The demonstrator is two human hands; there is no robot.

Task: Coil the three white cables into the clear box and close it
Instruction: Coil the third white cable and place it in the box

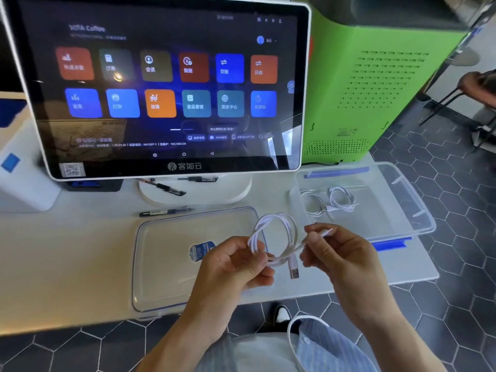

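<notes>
White table carries the clear box, open, two coiled cables inside; its lid lies flat beside it. I see my left hand grip pinching the third cable (looped), right hand grip pinching its end.

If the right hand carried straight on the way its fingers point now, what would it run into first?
Its fingers point left toward the left hand. The right hand would likely meet the white cable coil first, then the left hand's fingers, though depth is unclear.
</notes>
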